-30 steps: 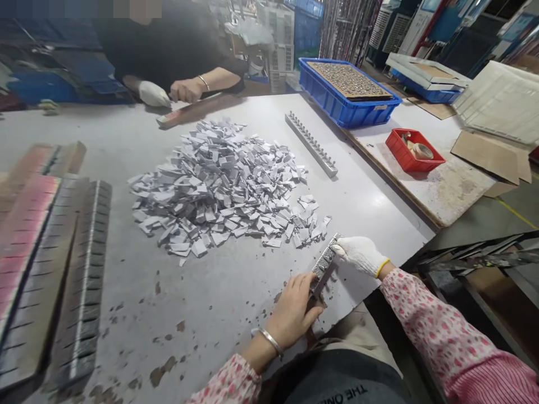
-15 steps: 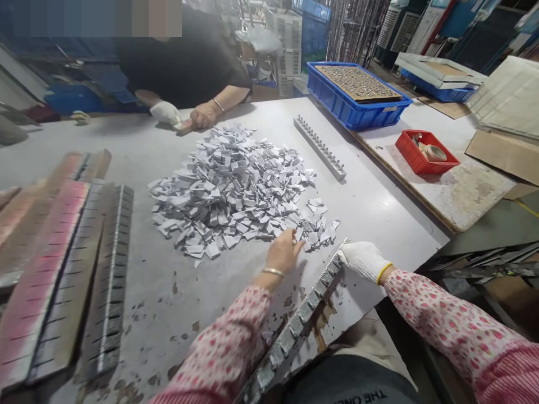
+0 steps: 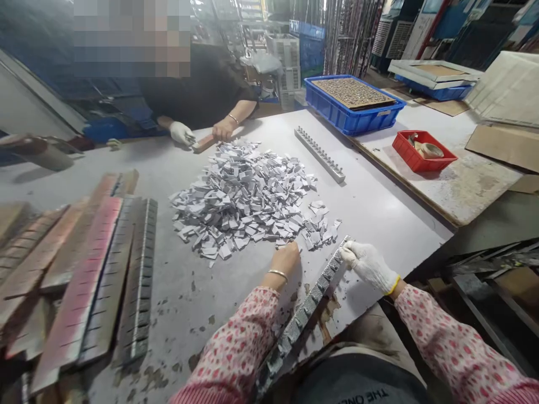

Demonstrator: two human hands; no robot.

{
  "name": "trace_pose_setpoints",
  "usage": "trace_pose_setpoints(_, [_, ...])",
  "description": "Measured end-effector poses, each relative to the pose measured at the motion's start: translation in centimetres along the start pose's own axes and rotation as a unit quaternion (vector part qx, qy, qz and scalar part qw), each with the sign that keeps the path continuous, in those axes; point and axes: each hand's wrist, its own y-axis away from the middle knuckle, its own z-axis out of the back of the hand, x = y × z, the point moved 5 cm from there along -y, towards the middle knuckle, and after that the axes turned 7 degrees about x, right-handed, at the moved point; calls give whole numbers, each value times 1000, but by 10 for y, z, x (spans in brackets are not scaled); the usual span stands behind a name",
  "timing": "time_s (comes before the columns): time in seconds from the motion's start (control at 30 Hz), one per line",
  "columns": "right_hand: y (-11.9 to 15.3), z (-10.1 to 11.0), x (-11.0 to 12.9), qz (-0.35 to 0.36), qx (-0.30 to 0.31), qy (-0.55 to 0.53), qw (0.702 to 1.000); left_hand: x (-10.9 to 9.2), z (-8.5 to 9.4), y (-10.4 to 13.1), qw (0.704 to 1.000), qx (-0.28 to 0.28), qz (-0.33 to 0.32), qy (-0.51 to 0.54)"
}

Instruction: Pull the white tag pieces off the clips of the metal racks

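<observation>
My left hand [image 3: 285, 262], bare with a bangle at the wrist, is at the near edge of a heap of small flat white pieces [image 3: 240, 196]. Its fingers are curled together, and whatever they pinch is hidden. My right hand [image 3: 373, 266], in a white knitted glove, grips the far end of a long grey bar [image 3: 310, 303] with a row of raised teeth along it. The bar lies slanted along the table's near edge, its near end running down beside my left sleeve.
Several long slotted bars [image 3: 95, 286] lie stacked at left. Beyond the heap sits a pegged bar [image 3: 319, 154]. A blue crate [image 3: 353, 120] and a red tray [image 3: 423, 163] stand at right. Across the table, another person's hands hold a reddish bar [image 3: 205, 143].
My left hand has closed its fingers at the heap's edge. My right hand still holds the bar's end. The view has shifted, showing more of the stack at left.
</observation>
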Motion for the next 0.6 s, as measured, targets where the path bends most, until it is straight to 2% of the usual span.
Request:
trace_pose_setpoints(0.13, [8,-19,23,25,19,-107,994,-8,9,22,993,-26,-22,113])
trace_pose_setpoints(0.2, [12,-27,33,21,22,-166,986,-20,13,39,972,-30,-74,220])
trace_pose_setpoints(0.23, [14,-30,37,22,24,-195,980,-27,16,49,945,-31,-113,305])
trace_pose_setpoints(0.27, [16,-34,41,26,28,-222,974,-34,18,59,902,-31,-155,401])
trace_pose_setpoints(0.33, [20,-40,50,50,45,-267,961,-46,21,77,782,-22,-216,585])
trace_pose_setpoints(0.37, [21,-42,54,62,53,-285,955,-50,21,84,725,-17,-227,650])
trace_pose_setpoints(0.4, [23,-43,57,69,54,-295,951,-54,19,90,688,-14,-225,690])
trace_pose_setpoints(0.47, [24,-43,59,63,34,-292,954,-58,17,99,640,-26,-206,740])
trace_pose_setpoints(0.53, [26,-42,61,64,16,-280,958,-60,14,105,621,-42,-183,761])
trace_pose_setpoints(0.6, [28,-44,66,91,29,-306,947,-62,10,107,613,-35,-171,771])
